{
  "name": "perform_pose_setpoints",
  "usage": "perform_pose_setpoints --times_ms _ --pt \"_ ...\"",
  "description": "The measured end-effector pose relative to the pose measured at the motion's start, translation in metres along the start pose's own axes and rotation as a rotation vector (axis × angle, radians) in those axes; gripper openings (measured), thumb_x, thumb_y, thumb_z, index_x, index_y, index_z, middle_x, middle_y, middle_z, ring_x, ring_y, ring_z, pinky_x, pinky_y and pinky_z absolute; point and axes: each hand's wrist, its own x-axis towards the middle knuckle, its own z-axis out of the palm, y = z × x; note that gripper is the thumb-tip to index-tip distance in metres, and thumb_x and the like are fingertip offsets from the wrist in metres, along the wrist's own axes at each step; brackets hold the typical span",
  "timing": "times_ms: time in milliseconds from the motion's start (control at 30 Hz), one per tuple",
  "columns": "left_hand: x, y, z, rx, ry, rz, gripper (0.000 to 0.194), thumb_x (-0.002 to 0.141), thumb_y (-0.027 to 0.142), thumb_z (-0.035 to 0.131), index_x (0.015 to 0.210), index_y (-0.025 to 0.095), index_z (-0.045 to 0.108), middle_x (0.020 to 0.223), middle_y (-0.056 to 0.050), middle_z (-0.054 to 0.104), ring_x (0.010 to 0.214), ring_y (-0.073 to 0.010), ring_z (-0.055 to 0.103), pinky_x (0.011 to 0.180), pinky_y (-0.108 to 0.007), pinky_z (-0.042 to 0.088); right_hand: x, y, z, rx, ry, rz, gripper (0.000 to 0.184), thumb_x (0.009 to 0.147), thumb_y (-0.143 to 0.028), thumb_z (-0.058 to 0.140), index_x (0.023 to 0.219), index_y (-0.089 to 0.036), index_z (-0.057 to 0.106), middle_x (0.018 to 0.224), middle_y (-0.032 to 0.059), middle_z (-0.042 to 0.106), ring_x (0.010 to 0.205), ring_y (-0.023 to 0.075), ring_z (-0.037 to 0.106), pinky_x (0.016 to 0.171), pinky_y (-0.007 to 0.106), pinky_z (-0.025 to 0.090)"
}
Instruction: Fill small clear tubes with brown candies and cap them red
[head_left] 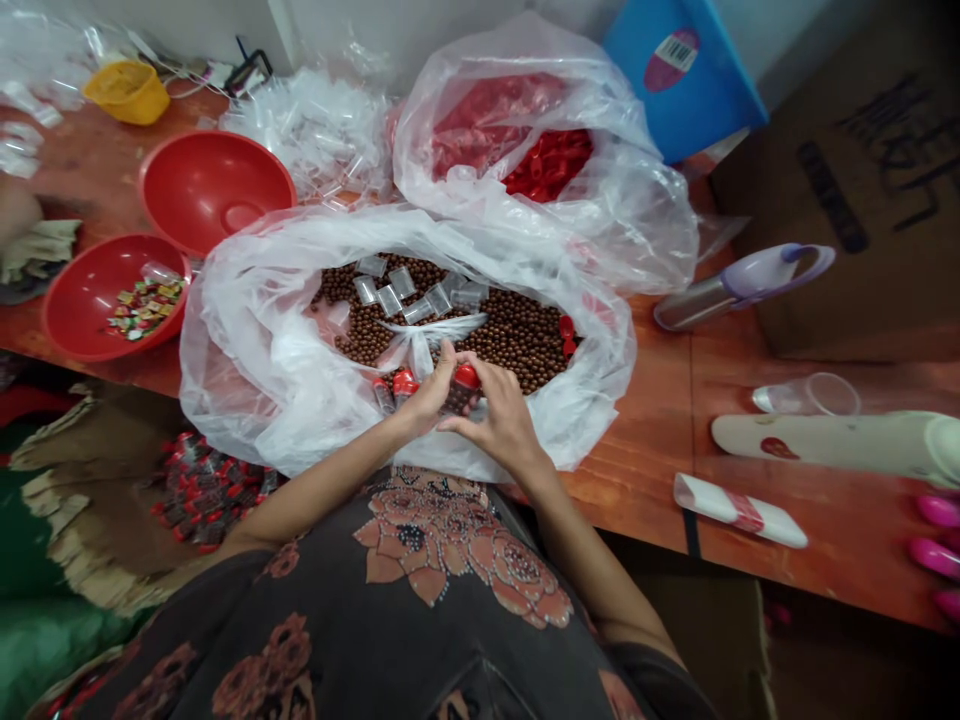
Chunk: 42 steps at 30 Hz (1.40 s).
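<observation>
Red-capped container (pixel 460 395), one, clamped between two hands (pixel 506 412) — two red bowls (pixel 206 185), one yellow tub (pixel 129 98)

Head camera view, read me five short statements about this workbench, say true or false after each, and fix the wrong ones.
1. Brown balls lie inside the open plastic bag. True.
2. The colourful pieces are in the yellow bowl. False: the colourful pieces are in the nearer red bowl.
3. The left hand and right hand meet around a red-capped container. True.
4. The bottle with the pale purple top is left of the open plastic bag. False: that bottle is on the right.
5. Several clear containers rest on the brown balls. True.
</observation>
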Motion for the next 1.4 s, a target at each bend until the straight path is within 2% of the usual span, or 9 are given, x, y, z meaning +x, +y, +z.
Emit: perform_pose_setpoints --times_ms 233,433,567,633,800,967,1133,1300,1400 --pt "-0.003 -0.004 0.0 0.084 0.075 0.055 0.046 0.093 0.058 0.045 0.116 0.02 0.056 0.064 0.0 0.054 0.05 -0.0114 0.051 0.048 -0.023 0.043 0.0 0.005 0.003 -0.258 0.019 -0.202 0.074 0.084 -0.046 0.064 0.141 -0.009 0.035 0.121 0.0209 0.058 0.109 0.0325 0.054 0.094 0.049 0.047" --pt "-0.009 -0.019 0.0 0.16 0.097 0.135 0.041 0.097 0.05 0.035 0.123 0.022 0.051 0.071 -0.001 0.056 0.052 -0.0112 0.05 0.049 -0.024 0.043 0.0 0.009 0.002 -0.24 -0.048 -0.238 0.068 0.083 -0.047 0.063 0.138 -0.012 0.042 0.113 0.0182 0.062 0.103 0.0326 0.057 0.089 0.049 0.048" --pt "-0.024 -0.006 -0.023 0.26 0.025 0.187 0.048 0.097 0.054 0.031 0.126 0.021 0.049 0.073 -0.001 0.056 0.056 -0.0129 0.054 0.054 -0.026 0.048 0.001 0.0 0.0 -0.114 -0.196 -0.166 0.077 0.085 -0.045 0.064 0.148 -0.015 0.031 0.132 0.019 0.055 0.118 0.0333 0.053 0.096 0.05 0.047" --pt "-0.035 0.007 -0.045 0.395 0.078 0.2 0.047 0.097 0.054 0.03 0.125 0.021 0.05 0.079 -0.003 0.059 0.061 -0.0138 0.057 0.058 -0.028 0.051 0.004 -0.004 0.0 0.016 -0.261 -0.084 0.07 0.09 -0.041 0.059 0.15 -0.019 0.031 0.136 0.0167 0.054 0.121 0.0301 0.054 0.098 0.047 0.048" --pt "-0.05 0.026 -0.099 1.054 0.33 0.18 0.04 0.093 0.039 0.036 0.118 0.018 0.059 0.106 -0.012 0.064 0.087 -0.0212 0.062 0.079 -0.037 0.052 0.012 -0.006 0.011 0.151 -0.371 0.162 0.039 0.093 -0.028 0.053 0.131 -0.022 0.057 0.114 0.0099 0.07 0.093 0.0218 0.067 0.084 0.038 0.053" --pt "-0.036 0.026 -0.105 1.429 0.118 0.016 0.063 0.077 0.062 0.057 0.119 0.016 0.061 0.108 -0.015 0.064 0.101 -0.0324 0.06 0.088 -0.043 0.048 0.024 -0.016 0.033 0.029 -0.586 0.252 0.047 0.086 -0.034 0.064 0.132 -0.022 0.059 0.104 0.0091 0.075 0.085 0.0238 0.07 0.074 0.035 0.052" --pt "-0.012 0.031 -0.101 1.388 -0.084 -0.12 0.07 0.062 0.059 0.074 0.115 0.014 0.061 0.099 -0.011 0.065 0.094 -0.0321 0.063 0.083 -0.041 0.048 0.029 -0.024 0.049 -0.099 -0.697 0.302 0.088 0.079 -0.04 0.072 0.152 -0.016 0.029 0.114 0.0158 0.072 0.1 0.0321 0.069 0.08 0.038 0.051" --pt "-0.008 0.016 -0.113 1.023 -0.045 0.119 0.084 0.047 0.047 0.086 0.118 0.016 0.055 0.102 -0.009 0.062 0.094 -0.0284 0.06 0.083 -0.04 0.049 0.02 -0.008 0.06 0.137 -0.586 0.364 0.112 0.067 -0.038 0.082 0.156 -0.021 0.016 0.134 0.0148 0.062 0.116 0.0319 0.063 0.091 0.041 0.052" --pt "-0.015 -0.002 -0.112 0.731 -0.04 0.116 0.073 0.05 0.044 0.085 0.112 0.017 0.056 0.096 -0.008 0.063 0.086 -0.0238 0.06 0.078 -0.038 0.05 0.013 0.002 0.066 0.326 -0.553 0.33 0.118 0.06 -0.033 0.087 0.155 -0.018 0.02 0.145 0.0173 0.051 0.128 0.0317 0.055 0.102 0.042 0.047"
